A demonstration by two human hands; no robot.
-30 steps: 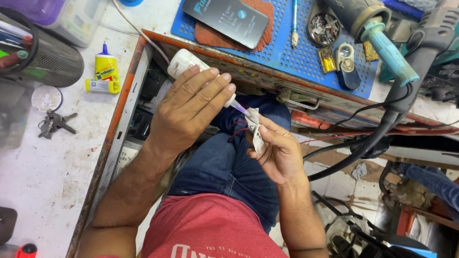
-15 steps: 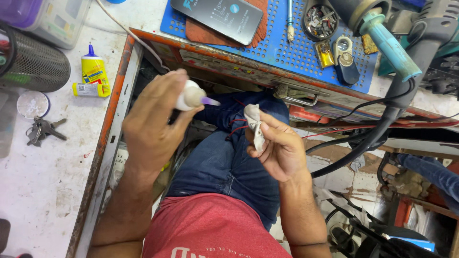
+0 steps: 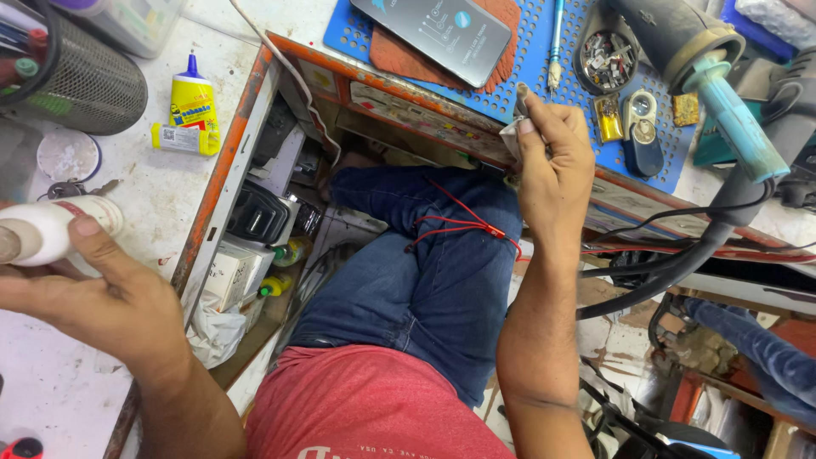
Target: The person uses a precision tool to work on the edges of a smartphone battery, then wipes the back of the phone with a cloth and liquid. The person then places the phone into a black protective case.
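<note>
The left hand (image 3: 102, 297) grips a white plastic squeeze bottle (image 3: 51, 231) at nine o'clock; keep it upright. The right hand (image 3: 552, 157) pinches a crumpled white cloth (image 3: 512, 136) at one o'clock, by the blue perforated mat (image 3: 544, 93).

Bright, even overhead light, soft shadows under the bench, slight wide-angle stretching at the edges.
</note>
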